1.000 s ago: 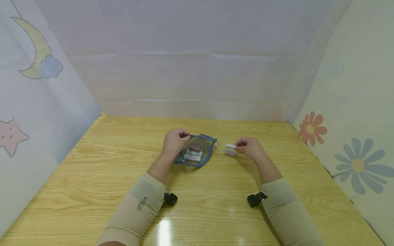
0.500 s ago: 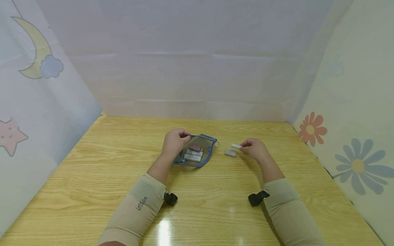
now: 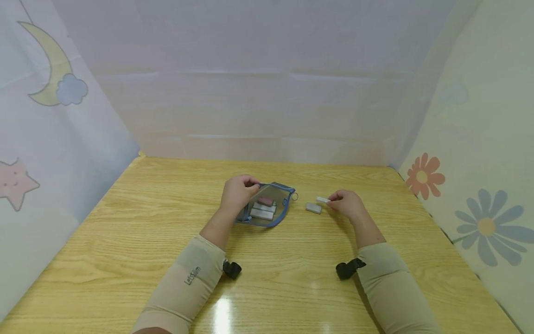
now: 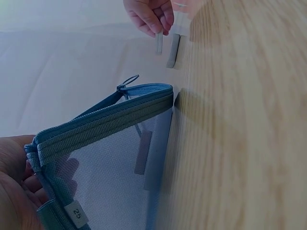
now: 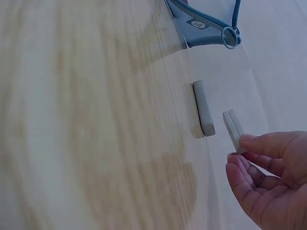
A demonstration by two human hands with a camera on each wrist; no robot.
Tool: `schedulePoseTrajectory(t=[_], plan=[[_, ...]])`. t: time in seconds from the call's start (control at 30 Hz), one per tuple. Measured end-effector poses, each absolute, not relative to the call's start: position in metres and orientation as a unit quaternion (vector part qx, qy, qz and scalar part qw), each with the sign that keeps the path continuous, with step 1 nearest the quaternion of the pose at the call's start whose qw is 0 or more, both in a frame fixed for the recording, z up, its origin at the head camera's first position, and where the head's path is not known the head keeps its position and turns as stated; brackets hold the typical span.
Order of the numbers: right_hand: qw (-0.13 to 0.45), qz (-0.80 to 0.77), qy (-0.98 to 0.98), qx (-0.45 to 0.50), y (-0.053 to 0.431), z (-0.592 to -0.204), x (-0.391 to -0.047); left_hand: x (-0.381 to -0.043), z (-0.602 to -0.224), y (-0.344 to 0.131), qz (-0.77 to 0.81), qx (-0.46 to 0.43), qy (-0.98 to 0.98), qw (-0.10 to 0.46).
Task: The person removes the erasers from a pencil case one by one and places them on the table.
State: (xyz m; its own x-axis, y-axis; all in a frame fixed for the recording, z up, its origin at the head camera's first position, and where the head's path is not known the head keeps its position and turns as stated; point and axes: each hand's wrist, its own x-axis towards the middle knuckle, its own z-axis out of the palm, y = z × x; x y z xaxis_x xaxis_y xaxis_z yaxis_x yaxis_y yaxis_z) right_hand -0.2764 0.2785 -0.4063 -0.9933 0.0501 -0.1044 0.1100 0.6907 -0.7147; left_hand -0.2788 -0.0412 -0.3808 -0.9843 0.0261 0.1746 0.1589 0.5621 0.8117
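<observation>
My left hand (image 3: 237, 192) holds a blue-edged mesh zipper pouch (image 4: 105, 177) by its upper left end, and its zip stands open. Inside it lie a pinkish-red block (image 3: 265, 201) and two whitish blocks, the nearest of these a long white block (image 3: 262, 214). To the right of the pouch, my right hand (image 3: 347, 202) pinches a small white rectangular block (image 5: 233, 129) between thumb and fingertips, raised over the table. A grey block (image 5: 204, 109) rests on the table between that hand and the pouch.
A ring pull (image 5: 230, 37) hangs at the pouch's right end. The wood-grain table (image 3: 271, 287) reaches back to a pale sheet wall (image 3: 267, 106). Printed side walls stand left and right. Each forearm wears a beige sleeve and a small black wrist camera.
My right hand has drawn the white block a little to the right, from over the grey block to beside it. The left hand and pouch stay in place.
</observation>
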Motion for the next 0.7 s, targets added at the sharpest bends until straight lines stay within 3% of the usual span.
schedulePoseTrajectory(t=[0.7], plan=[[0.054,-0.370,0.926,0.058,0.278,-0.418,-0.281,-0.277,-0.378,-0.041,-0.467,-0.053,-0.879,0.072]])
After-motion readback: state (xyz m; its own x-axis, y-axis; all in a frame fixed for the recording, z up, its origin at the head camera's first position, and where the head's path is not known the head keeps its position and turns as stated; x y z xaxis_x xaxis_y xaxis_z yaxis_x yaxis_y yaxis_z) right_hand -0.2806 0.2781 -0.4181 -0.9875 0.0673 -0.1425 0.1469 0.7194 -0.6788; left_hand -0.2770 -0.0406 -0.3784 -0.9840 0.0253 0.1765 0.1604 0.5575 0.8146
